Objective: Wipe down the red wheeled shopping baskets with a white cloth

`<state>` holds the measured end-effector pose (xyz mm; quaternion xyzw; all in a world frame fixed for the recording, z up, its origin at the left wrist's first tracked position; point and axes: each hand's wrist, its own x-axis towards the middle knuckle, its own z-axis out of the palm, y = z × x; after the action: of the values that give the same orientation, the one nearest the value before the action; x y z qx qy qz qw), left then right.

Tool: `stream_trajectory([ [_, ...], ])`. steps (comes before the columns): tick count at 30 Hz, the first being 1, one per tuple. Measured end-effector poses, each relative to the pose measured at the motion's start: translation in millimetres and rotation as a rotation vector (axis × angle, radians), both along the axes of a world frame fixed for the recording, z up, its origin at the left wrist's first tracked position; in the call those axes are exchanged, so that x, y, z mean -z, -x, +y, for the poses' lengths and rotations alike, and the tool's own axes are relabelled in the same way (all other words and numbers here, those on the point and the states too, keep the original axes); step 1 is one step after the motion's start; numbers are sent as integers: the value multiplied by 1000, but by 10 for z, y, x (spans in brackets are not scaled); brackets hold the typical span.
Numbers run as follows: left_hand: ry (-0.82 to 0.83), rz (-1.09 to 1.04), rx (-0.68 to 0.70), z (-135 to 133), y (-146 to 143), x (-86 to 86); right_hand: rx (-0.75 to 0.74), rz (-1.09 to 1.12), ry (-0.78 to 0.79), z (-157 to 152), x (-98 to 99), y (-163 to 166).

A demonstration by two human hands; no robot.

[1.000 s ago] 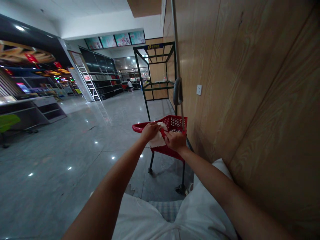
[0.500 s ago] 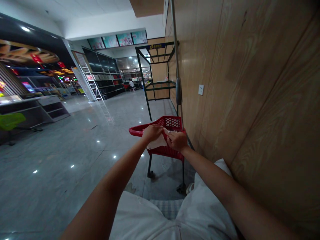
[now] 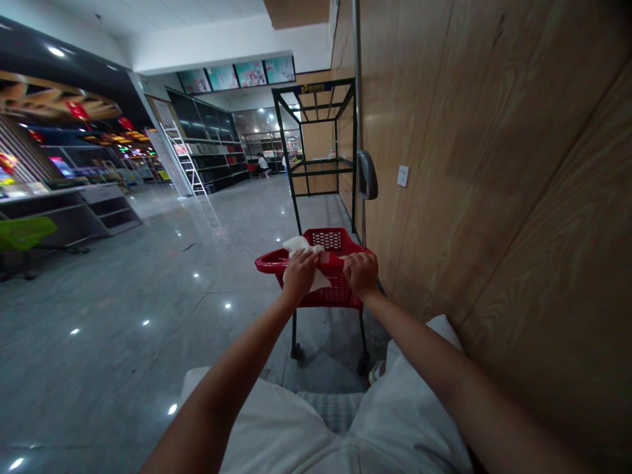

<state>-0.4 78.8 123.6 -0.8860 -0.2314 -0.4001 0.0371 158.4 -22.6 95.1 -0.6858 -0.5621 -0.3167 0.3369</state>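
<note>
A red plastic shopping basket on a wheeled frame (image 3: 330, 297) stands on the floor in front of me, beside the wooden wall. My left hand (image 3: 299, 275) is closed on a white cloth (image 3: 297, 245) and presses it against the basket's near rim. My right hand (image 3: 361, 273) is closed over the rim at the basket's right corner. A grey handle on a metal pole (image 3: 367, 175) rises just behind the basket.
A wood-panelled wall (image 3: 494, 164) runs along the right with a white socket (image 3: 403, 176). A dark metal shelf frame (image 3: 316, 141) stands behind the basket. Glossy grey floor (image 3: 148, 289) opens to the left. A ladder (image 3: 187, 168), shelves and a seated person (image 3: 263, 163) are far back.
My hands moved apart: the right went from the cloth to the basket's right rim, the left carried the cloth along the near rim. The basket turned to face me squarely.
</note>
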Motion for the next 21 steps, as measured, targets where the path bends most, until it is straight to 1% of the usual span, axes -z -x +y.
stream_trajectory([
  [3, -4, 204, 45, -158, -281, -179, 18, 31, -43, 10, 62, 9],
  [5, 31, 302, 58, -153, -355, -302, -15, 19, -29, 1, 77, -24],
  [7, 80, 349, 47, -56, -306, -390, -67, 0, -9, -18, 69, -74],
  [9, 137, 361, -5, 95, -150, -430, -110, -5, -1, -34, 49, -131],
  [12, 176, 374, -138, 290, 170, -406, -134, 22, -1, -42, 28, -234],
  [15, 112, 387, -207, 311, 390, -306, -144, 49, 28, -46, 22, -371],
  [18, 42, 357, -265, 170, 385, -193, -107, 76, 82, -56, -8, -461],
  [21, 25, 356, -369, -27, 212, -138, -8, 133, 83, -10, -85, -353],
])
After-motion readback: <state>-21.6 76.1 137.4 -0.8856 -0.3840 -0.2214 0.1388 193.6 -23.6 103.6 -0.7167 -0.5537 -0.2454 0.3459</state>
